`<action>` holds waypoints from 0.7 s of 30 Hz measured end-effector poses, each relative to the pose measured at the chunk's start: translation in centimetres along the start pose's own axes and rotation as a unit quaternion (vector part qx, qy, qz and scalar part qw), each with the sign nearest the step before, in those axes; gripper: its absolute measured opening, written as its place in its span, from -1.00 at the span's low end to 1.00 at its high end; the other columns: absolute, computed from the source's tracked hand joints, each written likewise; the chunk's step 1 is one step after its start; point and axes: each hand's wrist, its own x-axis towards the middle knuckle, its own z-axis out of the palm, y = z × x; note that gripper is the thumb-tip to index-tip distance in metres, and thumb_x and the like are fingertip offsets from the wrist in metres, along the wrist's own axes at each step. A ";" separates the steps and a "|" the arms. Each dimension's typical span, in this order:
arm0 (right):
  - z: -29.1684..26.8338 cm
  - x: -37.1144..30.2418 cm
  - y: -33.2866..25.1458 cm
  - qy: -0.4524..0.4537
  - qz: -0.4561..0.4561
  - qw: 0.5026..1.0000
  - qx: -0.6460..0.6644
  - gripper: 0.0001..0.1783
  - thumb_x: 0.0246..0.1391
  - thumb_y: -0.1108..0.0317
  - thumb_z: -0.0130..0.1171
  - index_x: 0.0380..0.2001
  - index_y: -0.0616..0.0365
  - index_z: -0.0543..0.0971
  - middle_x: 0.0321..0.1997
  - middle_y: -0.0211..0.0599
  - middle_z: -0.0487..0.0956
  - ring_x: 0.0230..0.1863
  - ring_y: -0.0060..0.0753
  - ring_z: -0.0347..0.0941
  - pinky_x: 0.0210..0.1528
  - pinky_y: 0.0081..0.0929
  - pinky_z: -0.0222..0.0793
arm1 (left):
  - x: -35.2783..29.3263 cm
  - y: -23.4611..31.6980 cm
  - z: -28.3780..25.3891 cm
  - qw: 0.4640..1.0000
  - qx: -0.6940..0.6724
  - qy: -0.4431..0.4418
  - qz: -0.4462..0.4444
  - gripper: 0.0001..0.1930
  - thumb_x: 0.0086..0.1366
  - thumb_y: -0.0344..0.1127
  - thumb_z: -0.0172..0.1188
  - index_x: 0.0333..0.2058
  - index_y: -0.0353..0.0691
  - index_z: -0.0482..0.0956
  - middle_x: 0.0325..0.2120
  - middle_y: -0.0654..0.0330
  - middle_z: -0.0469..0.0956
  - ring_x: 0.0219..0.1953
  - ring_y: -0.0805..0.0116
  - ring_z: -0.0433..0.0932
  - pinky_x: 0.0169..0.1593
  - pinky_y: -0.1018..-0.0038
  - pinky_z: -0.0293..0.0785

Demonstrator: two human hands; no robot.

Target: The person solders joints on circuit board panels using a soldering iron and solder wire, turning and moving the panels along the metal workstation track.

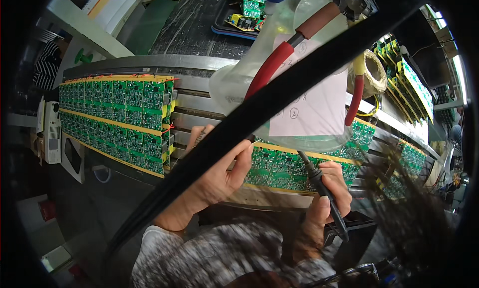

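A grey slatted metal table (195, 99) runs beneath the middle board panel (279, 171), the landmark here. Above that panel hangs a large clear plastic hood (234, 83) with a pink paper sheet (327, 101) on it. A larger board panel (112, 101) lies left of the middle one, on the same table. The middle panel's long axis runs left to right; it looks thin and stiff, its small parts probably fragile, so its yellowish edge strips seem the safest hold.

The left hand (214, 181) is at the middle panel's left end, thumb and forefinger meeting; I cannot tell whether something thin sits between them. The right hand (333, 188) is at the panel's near right side, fingers clamped on the black handle of a soldering iron (335, 215). The iron slants, its metal end pointing away from the person, slightly left, over the panel; contact is unclear. It should be light and rigid, best gripped by the handle, since the metal end may be hot.
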 end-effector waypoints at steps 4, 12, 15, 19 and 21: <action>0.1 0.6 0.1 -0.011 0.009 1.000 -0.005 -0.66 0.22 0.21 0.15 -0.18 0.34 0.57 -0.46 -0.05 0.60 -0.40 -0.07 0.57 -0.03 0.06 0.54 | 0.2 -0.2 0.4 0.999 0.017 -0.005 -0.040 -0.80 0.07 -0.58 0.40 -0.31 -0.19 0.75 -0.39 0.16 0.63 -0.39 0.18 0.58 -0.30 0.30 0.46; 0.0 0.6 0.5 0.024 0.015 1.000 -0.003 -0.66 0.22 0.22 0.16 -0.18 0.36 0.58 -0.43 -0.03 0.62 -0.37 -0.05 0.58 -0.03 0.07 0.54 | -0.4 -0.4 0.9 0.999 0.036 0.021 -0.016 -0.75 0.02 -0.50 0.44 -0.26 -0.21 0.75 -0.18 -0.03 0.69 -0.19 -0.06 0.65 -0.11 0.18 0.55; 0.1 0.7 0.6 0.021 0.012 1.000 0.006 -0.66 0.22 0.23 0.18 -0.16 0.37 0.58 -0.41 -0.02 0.63 -0.35 -0.03 0.59 -0.03 0.06 0.54 | -0.1 -0.7 1.1 0.998 0.043 0.050 -0.003 -0.73 0.05 -0.49 0.42 -0.21 -0.29 0.72 -0.18 -0.06 0.69 -0.18 -0.09 0.65 -0.09 0.17 0.56; 0.3 1.2 0.7 -0.014 0.021 1.000 0.005 -0.65 0.22 0.23 0.22 -0.15 0.38 0.58 -0.38 -0.01 0.64 -0.34 -0.02 0.61 -0.02 0.05 0.53 | 0.1 -1.7 2.1 0.994 0.002 0.113 0.007 -0.85 0.06 -0.43 0.37 -0.33 -0.19 0.67 -0.33 0.18 0.66 -0.31 0.13 0.56 -0.17 0.22 0.40; 0.5 1.5 0.6 -0.030 0.019 0.999 -0.003 -0.65 0.22 0.23 0.23 -0.15 0.38 0.58 -0.37 0.00 0.64 -0.34 -0.02 0.61 -0.01 0.05 0.53 | -0.4 -2.3 2.3 0.993 0.010 0.117 0.009 -0.80 0.05 -0.41 0.36 -0.28 -0.21 0.69 -0.31 0.19 0.65 -0.31 0.14 0.50 -0.18 0.24 0.37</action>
